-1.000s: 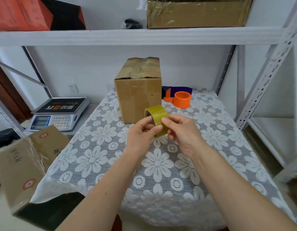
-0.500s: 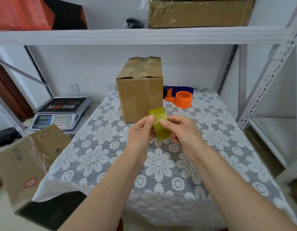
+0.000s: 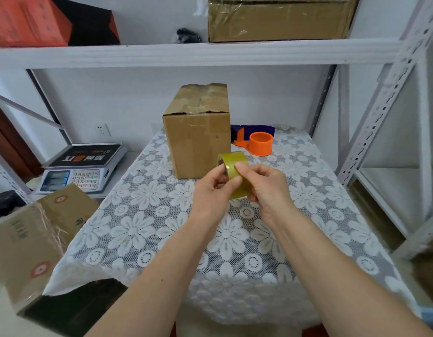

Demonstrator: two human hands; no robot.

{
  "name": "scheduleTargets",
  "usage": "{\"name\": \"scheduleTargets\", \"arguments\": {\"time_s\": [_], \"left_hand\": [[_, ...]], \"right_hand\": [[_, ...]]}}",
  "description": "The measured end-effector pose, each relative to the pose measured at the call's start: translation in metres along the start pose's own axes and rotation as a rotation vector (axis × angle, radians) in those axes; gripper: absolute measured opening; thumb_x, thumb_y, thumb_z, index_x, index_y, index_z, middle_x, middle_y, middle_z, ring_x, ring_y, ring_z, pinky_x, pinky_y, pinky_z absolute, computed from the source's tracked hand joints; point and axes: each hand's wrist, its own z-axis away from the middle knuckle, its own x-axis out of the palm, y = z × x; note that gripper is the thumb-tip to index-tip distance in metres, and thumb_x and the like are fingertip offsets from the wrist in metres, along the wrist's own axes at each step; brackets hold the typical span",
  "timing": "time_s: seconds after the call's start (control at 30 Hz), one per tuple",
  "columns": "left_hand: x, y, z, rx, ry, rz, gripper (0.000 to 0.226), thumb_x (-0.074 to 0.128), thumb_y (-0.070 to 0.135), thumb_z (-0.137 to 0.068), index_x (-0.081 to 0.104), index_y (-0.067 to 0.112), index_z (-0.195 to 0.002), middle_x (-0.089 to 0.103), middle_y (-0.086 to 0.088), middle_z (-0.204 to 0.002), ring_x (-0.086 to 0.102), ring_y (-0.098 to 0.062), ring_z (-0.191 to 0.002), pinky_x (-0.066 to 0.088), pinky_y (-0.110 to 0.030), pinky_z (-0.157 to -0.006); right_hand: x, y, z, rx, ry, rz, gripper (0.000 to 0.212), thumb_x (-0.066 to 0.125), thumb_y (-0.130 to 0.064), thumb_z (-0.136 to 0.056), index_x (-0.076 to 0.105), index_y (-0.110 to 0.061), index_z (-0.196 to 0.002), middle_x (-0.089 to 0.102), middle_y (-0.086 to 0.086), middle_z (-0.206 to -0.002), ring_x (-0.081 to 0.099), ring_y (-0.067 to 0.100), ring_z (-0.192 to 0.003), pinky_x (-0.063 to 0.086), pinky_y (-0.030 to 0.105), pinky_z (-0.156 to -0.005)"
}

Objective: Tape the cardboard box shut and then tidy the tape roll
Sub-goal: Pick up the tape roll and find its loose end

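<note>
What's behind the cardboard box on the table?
To the right behind the cardboard box, an orange tape dispenser with a dark blue part sticks out on the lace tablecloth. Anything directly behind the box is hidden.

The box (image 3: 197,139) stands at the table's (image 3: 307,239) back edge, left of centre. A dispenser (image 3: 255,141) lies just right of it, near the back edge. Both hands (image 3: 214,190) (image 3: 267,188) hold a tape roll (image 3: 234,171) over the table's middle, before the box. A scale (image 3: 84,166) sits off the table's left edge.
</note>
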Motion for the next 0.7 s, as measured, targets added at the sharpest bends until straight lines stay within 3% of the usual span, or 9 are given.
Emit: {"name": "scheduleTargets", "arguments": {"time_s": [0.1,0.17,0.27,0.37,0.43,0.5,0.57,0.63,0.7], "left_hand": [[0.002,0.0,0.005,-0.065,0.037,0.084,0.018,0.061,0.023,-0.092,0.073,0.029,-0.104,0.071,-0.013,-0.104,0.066,-0.03,-0.102,0.054,-0.042,-0.093],[0.003,-0.001,0.008,-0.099,0.053,0.152,0.021,0.057,0.025,-0.095,0.072,0.019,-0.109,0.072,-0.014,-0.108,0.067,-0.028,-0.098,0.054,-0.036,-0.089],[0.003,-0.006,0.013,-0.122,0.065,0.258,0.024,0.053,0.025,-0.097,0.072,0.012,-0.105,0.074,-0.012,-0.099,0.067,-0.019,-0.086,0.054,-0.034,-0.085],[0.001,-0.011,0.015,-0.134,0.054,0.41,0.024,0.05,0.022,-0.098,0.071,0.01,-0.098,0.074,-0.007,-0.088,0.068,-0.015,-0.081,0.055,-0.034,-0.084],[0.0,-0.012,0.015,-0.174,0.055,0.544,0.023,0.049,0.021,-0.098,0.068,0.008,-0.097,0.075,-0.004,-0.083,0.069,-0.013,-0.079,0.056,-0.028,-0.077],[-0.002,-0.013,0.017,-0.197,0.035,0.648,0.021,0.049,0.02,-0.098,0.067,0.008,-0.095,0.075,-0.004,-0.082,0.07,-0.012,-0.079,0.057,-0.025,-0.073],[-0.003,-0.014,0.018,-0.188,0.002,0.693,0.02,0.05,0.019,-0.097,0.067,0.008,-0.092,0.076,-0.005,-0.083,0.072,-0.012,-0.079,0.057,-0.024,-0.071],[-0.003,-0.016,0.017,-0.173,-0.023,0.692,0.018,0.053,0.016,-0.095,0.068,0.007,-0.093,0.075,-0.007,-0.087,0.071,-0.015,-0.083,0.058,-0.026,-0.072],[-0.003,-0.017,0.016,-0.154,-0.052,0.656,0.018,0.055,0.015,-0.092,0.068,0.005,-0.1,0.074,-0.008,-0.094,0.069,-0.016,-0.087,0.058,-0.026,-0.076]], "right_hand": [[-0.007,0.002,0.008,-0.055,-0.081,0.001,0.006,0.07,-0.014,-0.082,0.071,-0.013,-0.088,0.059,-0.012,-0.053,0.049,-0.003,-0.039,0.037,0.014,-0.041],[-0.01,0.006,0.013,-0.096,-0.137,0.025,0.019,0.067,-0.007,-0.083,0.071,-0.011,-0.102,0.065,-0.004,-0.067,0.048,-0.001,-0.043,0.037,0.017,-0.043],[-0.015,0.013,0.017,-0.172,-0.216,0.117,0.032,0.065,0.001,-0.082,0.069,-0.011,-0.111,0.069,0.006,-0.086,0.048,0.009,-0.052,0.037,0.021,-0.046],[-0.02,0.02,0.017,-0.236,-0.211,0.172,0.028,0.07,-0.001,-0.079,0.073,-0.015,-0.103,0.073,0.007,-0.091,0.054,0.012,-0.06,0.04,0.021,-0.05],[-0.02,0.024,0.018,-0.248,-0.143,0.2,0.014,0.076,-0.012,-0.076,0.075,-0.014,-0.09,0.072,-0.001,-0.076,0.056,-0.001,-0.055,0.042,0.015,-0.053],[-0.019,0.029,0.018,-0.23,-0.082,0.221,0.013,0.077,-0.023,-0.076,0.073,-0.013,-0.083,0.065,-0.008,-0.064,0.051,-0.006,-0.049,0.042,0.012,-0.055],[-0.015,0.035,0.017,-0.22,-0.061,0.227,0.024,0.074,-0.036,-0.076,0.07,-0.013,-0.081,0.067,-0.002,-0.074,0.056,-0.001,-0.058,0.046,0.019,-0.062],[-0.011,0.039,0.013,-0.23,-0.04,0.26,0.038,0.07,-0.051,-0.071,0.066,-0.014,-0.077,0.066,0.009,-0.098,0.064,0.016,-0.08,0.053,0.031,-0.074],[-0.01,0.039,0.012,-0.243,-0.015,0.247,0.039,0.068,-0.052,-0.073,0.06,-0.014,-0.07,0.059,0.008,-0.11,0.062,0.02,-0.091,0.052,0.031,-0.078]]}}
